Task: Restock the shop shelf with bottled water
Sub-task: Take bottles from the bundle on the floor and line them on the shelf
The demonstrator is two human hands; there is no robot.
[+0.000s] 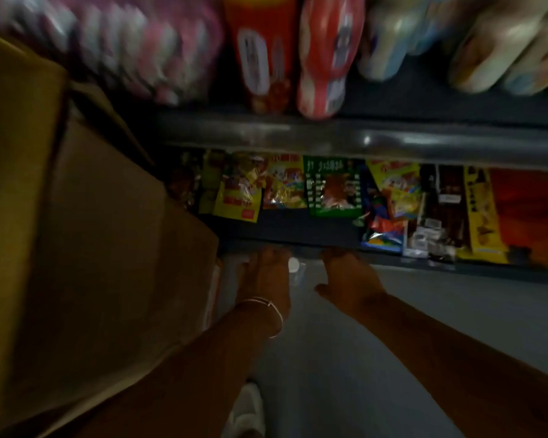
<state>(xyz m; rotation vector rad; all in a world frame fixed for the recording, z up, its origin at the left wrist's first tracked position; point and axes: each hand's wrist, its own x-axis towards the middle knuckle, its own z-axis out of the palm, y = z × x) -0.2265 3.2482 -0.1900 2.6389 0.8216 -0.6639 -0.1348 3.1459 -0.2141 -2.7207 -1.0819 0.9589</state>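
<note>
white shoe (249,409) on grey floor (393,343)

No words or numbers here are clear enough to read. The green snack packet (333,186) and the yellow snack packets (238,197) on the low shelf have printed writing, but it is too blurry.

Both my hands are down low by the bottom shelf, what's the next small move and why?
Probably close both hands round the clear white-capped water bottle. It sits between the left hand and right hand, just under the shelf edge, and neither visibly grips it; blur hides the fingers.
</note>
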